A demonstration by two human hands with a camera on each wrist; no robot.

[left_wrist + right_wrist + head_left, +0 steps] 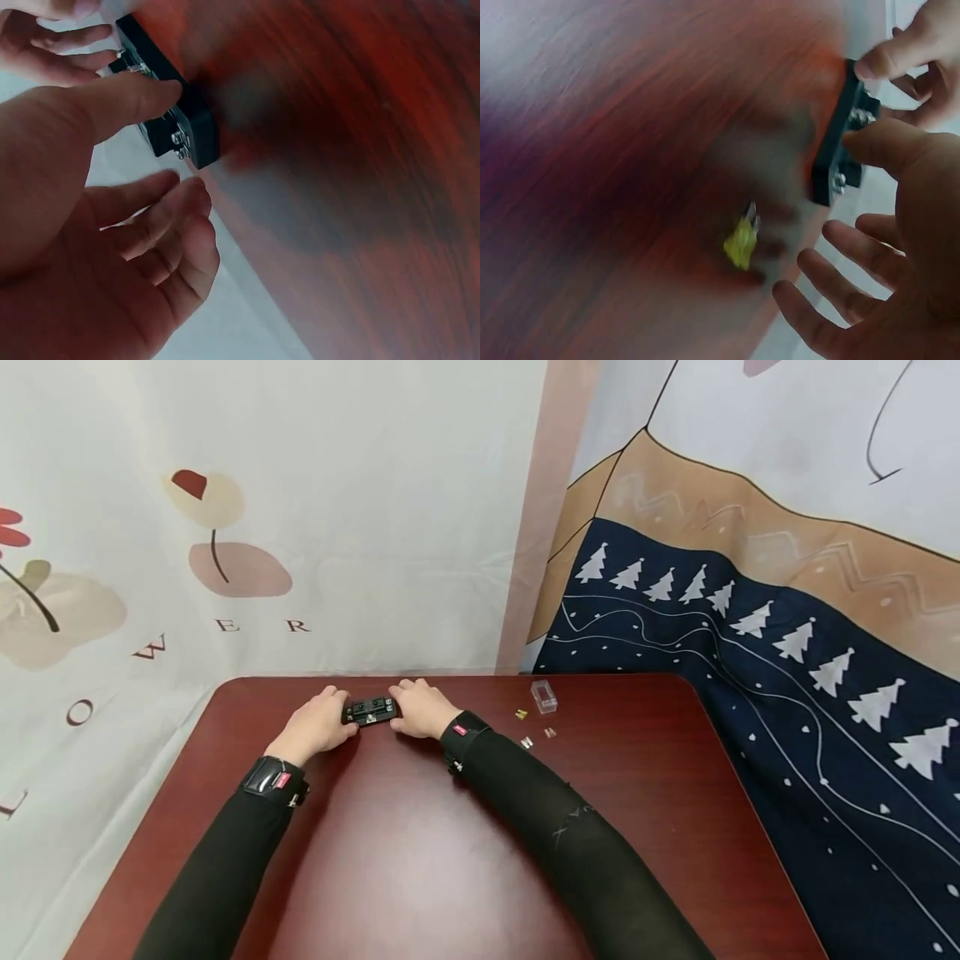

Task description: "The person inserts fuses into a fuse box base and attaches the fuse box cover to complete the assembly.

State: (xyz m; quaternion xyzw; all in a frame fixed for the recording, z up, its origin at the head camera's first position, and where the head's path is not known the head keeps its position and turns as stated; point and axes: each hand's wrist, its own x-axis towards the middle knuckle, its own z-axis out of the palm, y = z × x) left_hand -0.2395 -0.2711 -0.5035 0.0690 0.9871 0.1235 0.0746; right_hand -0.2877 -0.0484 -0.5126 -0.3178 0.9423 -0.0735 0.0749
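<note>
**Block [370, 712] crosswise, long axis left to right**

At the left end, grasped by the left hand [313, 727]: thumb on the near side, fingers behind. From there, extends rightward, near the far edge of the red-brown table [375, 860]. At the right end, just as near, met by the right hand [424, 708]: thumb against it, other fingers spread; cannot tell whether pinching or merely touching. Farther right, apart from the block, nearer to the right hand: yellow piece [521, 714], silvery piece [527, 742], clear box [544, 697], brownish piece [551, 732].
</note>
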